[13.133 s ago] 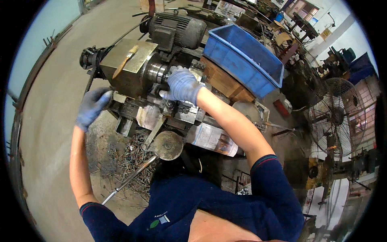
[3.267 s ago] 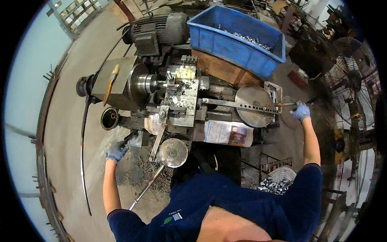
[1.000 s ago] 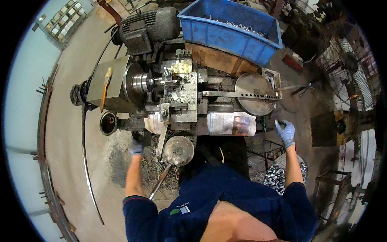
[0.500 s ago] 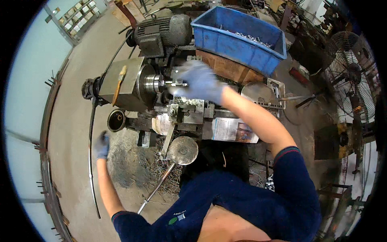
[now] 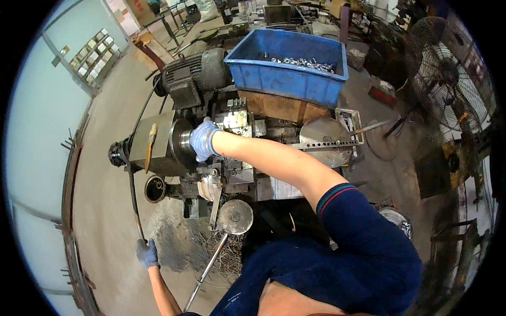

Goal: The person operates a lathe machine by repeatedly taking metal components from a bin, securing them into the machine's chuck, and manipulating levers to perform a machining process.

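Note:
My right hand (image 5: 204, 140), in a blue-grey glove, is at the front of the round metal chuck (image 5: 182, 142) of a lathe. Its fingers are curled and closed there, and whatever is in them is hidden. To the lower left, my gloved left hand (image 5: 147, 254) is closed around the lower end of a long dark lever (image 5: 134, 203) that runs up to the machine's side. A wooden-handled brush (image 5: 151, 147) lies on top of the grey headstock (image 5: 163, 126). Right of my right hand sits the metal tool slide (image 5: 235, 122).
Behind the slide, a blue bin (image 5: 284, 79) holds several small shiny metal parts. An electric motor (image 5: 195, 73) stands behind the headstock. A round plate with a rod handle (image 5: 235, 217) juts toward me above metal shavings (image 5: 216, 247). A large fan (image 5: 448, 79) stands at right.
My right hand has moved left from over the tool slide to the chuck. My left hand has gone from beside the lever to gripping its lower end. The view has shifted.

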The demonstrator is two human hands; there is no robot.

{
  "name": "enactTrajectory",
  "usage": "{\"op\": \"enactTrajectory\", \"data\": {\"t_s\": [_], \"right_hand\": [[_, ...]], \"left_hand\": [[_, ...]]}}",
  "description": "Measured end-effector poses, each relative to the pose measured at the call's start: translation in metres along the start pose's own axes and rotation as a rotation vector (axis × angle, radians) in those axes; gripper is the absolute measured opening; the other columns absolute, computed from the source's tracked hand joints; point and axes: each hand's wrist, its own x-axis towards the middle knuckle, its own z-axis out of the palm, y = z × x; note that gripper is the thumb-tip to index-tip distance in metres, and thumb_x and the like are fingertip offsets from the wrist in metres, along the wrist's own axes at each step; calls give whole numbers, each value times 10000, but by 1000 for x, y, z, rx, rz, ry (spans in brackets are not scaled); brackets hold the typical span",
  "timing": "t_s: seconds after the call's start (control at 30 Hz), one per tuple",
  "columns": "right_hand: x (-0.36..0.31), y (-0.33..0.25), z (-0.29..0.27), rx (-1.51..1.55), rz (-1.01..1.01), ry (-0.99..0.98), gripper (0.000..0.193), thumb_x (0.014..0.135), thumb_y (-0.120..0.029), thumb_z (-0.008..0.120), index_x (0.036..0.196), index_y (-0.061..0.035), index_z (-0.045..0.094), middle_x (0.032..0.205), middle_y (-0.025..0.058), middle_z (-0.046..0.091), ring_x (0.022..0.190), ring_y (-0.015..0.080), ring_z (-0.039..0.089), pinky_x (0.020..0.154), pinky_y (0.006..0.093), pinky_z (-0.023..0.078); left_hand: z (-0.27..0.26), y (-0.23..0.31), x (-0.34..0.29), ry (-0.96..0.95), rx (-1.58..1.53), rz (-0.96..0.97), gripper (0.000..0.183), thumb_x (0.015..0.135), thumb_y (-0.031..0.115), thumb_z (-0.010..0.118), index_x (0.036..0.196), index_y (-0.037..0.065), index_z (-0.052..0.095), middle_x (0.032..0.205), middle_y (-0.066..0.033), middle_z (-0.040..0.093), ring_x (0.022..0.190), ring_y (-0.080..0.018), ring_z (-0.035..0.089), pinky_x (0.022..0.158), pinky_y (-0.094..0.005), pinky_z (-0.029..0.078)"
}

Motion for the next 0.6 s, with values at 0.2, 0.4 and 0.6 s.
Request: {"op": "enactTrajectory", "data": {"t_s": [0.2,0.4,0.6], "right_hand": [[-4,-10,1,-118,-36,38,484,730,-459,616,1107,-156,644,1043,77,662,1028,285,601,952,528,331],[-94,32,-46,69,206,326,544,779,-593,495,761,-92,706,749,137,660,769,301,613,904,437,394],[-176,204,-26,140,751,474,584,749,-661,496,860,-135,722,793,122,678,828,270,655,771,394,493]], "left_hand": [[36,-66,75,-239,-165,105,314,749,329,657,832,36,580,751,-164,622,693,-327,612,619,-433,469],[27,-20,79,-401,-650,-80,204,804,185,614,890,4,573,567,-75,535,406,-169,538,355,-308,452],[45,-23,96,-424,-754,51,266,814,192,619,935,-39,572,556,-60,519,400,-155,515,352,-296,427]]}}
